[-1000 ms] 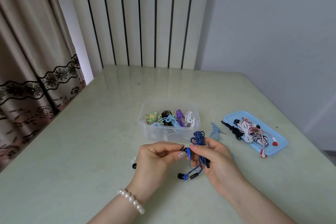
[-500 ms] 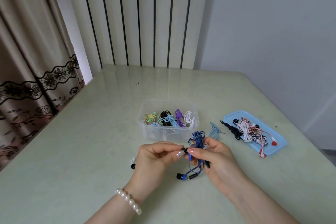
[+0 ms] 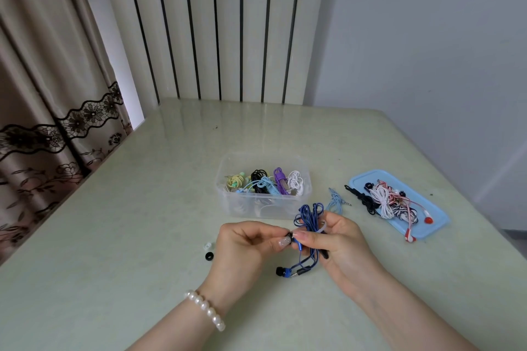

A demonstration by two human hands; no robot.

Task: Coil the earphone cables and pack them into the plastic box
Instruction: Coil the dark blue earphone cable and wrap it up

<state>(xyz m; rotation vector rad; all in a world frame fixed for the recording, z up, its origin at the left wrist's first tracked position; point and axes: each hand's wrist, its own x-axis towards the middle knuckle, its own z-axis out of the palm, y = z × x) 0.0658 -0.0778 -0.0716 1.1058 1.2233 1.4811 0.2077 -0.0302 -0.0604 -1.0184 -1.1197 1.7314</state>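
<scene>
My right hand [image 3: 339, 245] grips a bundled dark blue earphone cable [image 3: 309, 215] just in front of the clear plastic box [image 3: 228, 202]. My left hand [image 3: 245, 245] pinches a small black tip at one blue earbud, right against my right thumb. The other blue earbud [image 3: 282, 271] and plug hang down to the table. Inside the box lie several coiled earphones: yellow-green, black, light blue, purple, white. A light blue cable [image 3: 335, 202] lies on the table behind my right hand.
A blue lid [image 3: 439, 216] at the right carries a tangle of white, black and red earphones [image 3: 390, 202]. A black ear tip [image 3: 209, 256] and a white ear tip [image 3: 207, 245] lie left of my left hand. Curtain at left, radiator panel behind the table.
Both hands stay close together over the same spot; my fingertips have closed in on the blue earbud, hiding it between them.
</scene>
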